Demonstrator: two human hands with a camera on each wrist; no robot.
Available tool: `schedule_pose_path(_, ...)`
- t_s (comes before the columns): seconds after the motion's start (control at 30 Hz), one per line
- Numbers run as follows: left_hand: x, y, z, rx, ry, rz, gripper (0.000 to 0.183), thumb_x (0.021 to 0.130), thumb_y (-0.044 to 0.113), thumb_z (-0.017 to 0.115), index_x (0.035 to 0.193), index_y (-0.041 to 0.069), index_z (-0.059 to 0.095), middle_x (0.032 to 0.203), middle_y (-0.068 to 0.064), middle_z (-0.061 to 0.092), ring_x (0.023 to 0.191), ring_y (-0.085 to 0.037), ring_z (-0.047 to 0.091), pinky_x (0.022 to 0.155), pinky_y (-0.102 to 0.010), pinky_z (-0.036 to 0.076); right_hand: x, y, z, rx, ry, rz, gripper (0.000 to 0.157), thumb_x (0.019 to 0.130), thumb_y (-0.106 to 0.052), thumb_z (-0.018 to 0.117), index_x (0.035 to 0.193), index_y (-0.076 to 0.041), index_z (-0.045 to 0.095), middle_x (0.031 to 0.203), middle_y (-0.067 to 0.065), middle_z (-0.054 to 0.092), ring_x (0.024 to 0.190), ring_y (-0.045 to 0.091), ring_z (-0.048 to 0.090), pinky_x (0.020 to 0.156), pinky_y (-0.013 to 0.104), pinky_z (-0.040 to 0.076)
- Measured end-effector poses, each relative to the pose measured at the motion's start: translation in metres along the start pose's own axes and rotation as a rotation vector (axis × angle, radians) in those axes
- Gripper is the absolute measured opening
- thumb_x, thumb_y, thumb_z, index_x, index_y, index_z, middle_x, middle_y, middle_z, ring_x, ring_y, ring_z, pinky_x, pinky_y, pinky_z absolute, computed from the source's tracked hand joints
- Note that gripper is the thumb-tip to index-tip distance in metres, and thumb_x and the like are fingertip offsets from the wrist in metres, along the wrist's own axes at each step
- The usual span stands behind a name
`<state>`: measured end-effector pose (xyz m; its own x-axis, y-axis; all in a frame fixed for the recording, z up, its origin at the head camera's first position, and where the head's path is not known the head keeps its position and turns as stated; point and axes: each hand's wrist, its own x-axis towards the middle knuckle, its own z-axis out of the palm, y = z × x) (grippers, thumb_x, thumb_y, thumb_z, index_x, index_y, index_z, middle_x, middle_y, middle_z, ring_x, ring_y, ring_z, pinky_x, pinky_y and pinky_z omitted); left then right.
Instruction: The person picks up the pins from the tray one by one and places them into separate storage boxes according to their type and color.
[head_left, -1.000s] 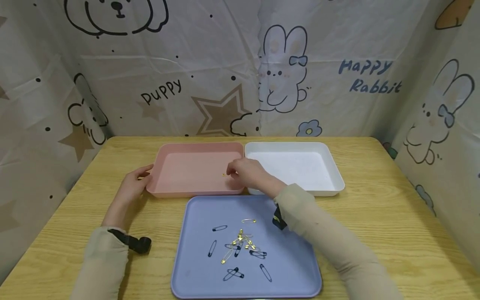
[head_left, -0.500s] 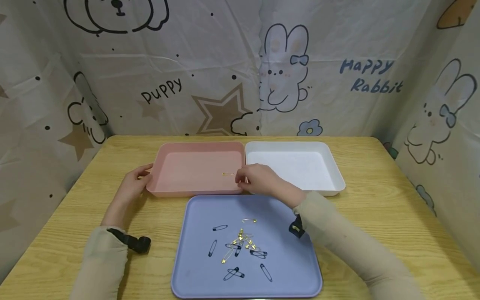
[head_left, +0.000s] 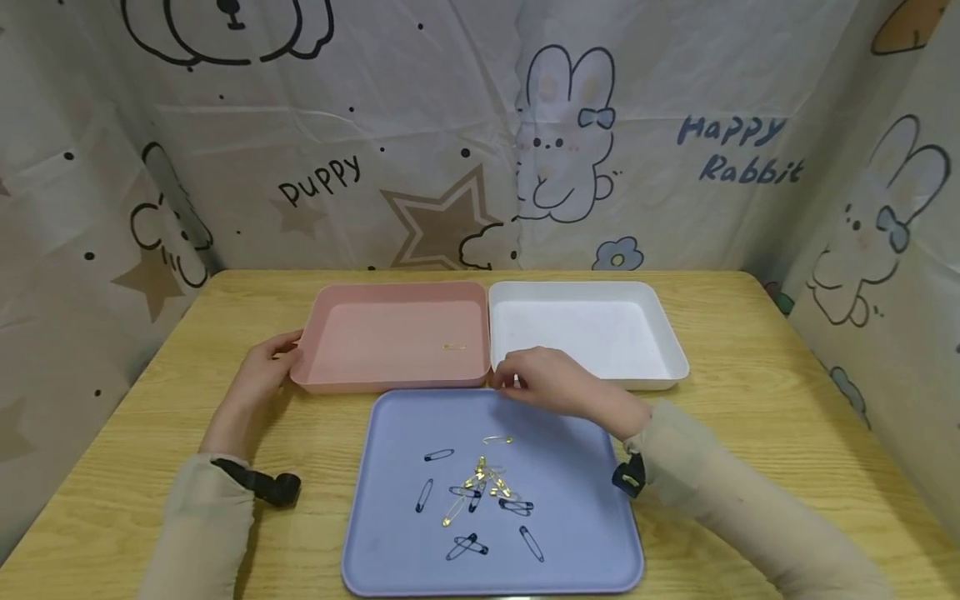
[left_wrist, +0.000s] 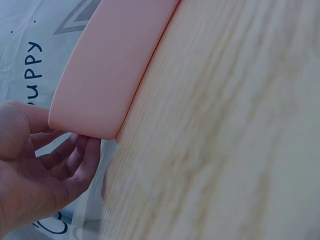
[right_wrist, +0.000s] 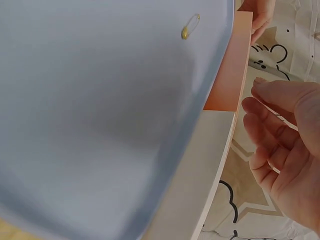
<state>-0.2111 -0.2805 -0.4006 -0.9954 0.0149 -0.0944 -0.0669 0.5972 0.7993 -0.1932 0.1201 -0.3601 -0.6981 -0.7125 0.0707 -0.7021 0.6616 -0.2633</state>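
My left hand point(head_left: 262, 371) rests its fingers against the left end of the pink tray point(head_left: 390, 386). A close look in the left wrist view shows the fingertips point(left_wrist: 92, 147) right at the tray's end wall. One gold safety pin point(head_left: 454, 346) lies inside that tray, toward its right side. With nothing between its loosely bent fingers, my right hand point(head_left: 551, 379) hovers over the back edge of the blue tray point(head_left: 390, 567), in front of the white tray point(head_left: 592, 321). Several gold safety pins point(head_left: 453, 508) and black safety pins point(head_left: 532, 544) lie on the blue tray, some overlapping in its middle.
The pink and white trays stand side by side along the back of the wooden table point(head_left: 750, 433), with the blue tray in front of them. A printed cloth point(head_left: 420, 100) hangs behind the table and down both sides.
My right hand has let go of the gold safety pin in the pink tray. It has moved right and toward me, to the blue tray's back edge. My left hand stays put.
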Motion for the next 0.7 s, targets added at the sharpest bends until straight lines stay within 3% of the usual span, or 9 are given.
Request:
schedule_pose_path(0.37, 0.001, -0.002, 0.001, -0.041, -0.020, -0.054, 0.050, 0.098, 0.028, 0.037, 0.141, 0.004, 0.031, 0.125, -0.024, 0.043, 0.079, -0.004, 0.048, 0.067, -0.020, 0.043, -0.017, -0.005, 0.007, 0.014, -0.098, -0.060, 0.007, 0.084, -0.019, 0.065, 0.087, -0.018, 0.070, 0.078, -0.011, 0.064, 0.066, 0.000, 0.052, 0.063, 0.018, 0.045)
schedule_pose_path(0.7, 0.001, -0.002, 0.000, -0.151, -0.061, -0.068, 0.051, 0.098, 0.028, 0.035, 0.143, 0.005, 0.025, 0.133, -0.023, 0.037, 0.082, 0.001, 0.049, 0.069, -0.017, 0.043, -0.024, -0.011, 0.024, -0.088, -0.110, -0.110, 0.011, 0.078, -0.026, 0.069, 0.086, -0.019, 0.071, 0.078, -0.010, 0.060, 0.071, 0.002, 0.053, 0.066, 0.019, 0.045)
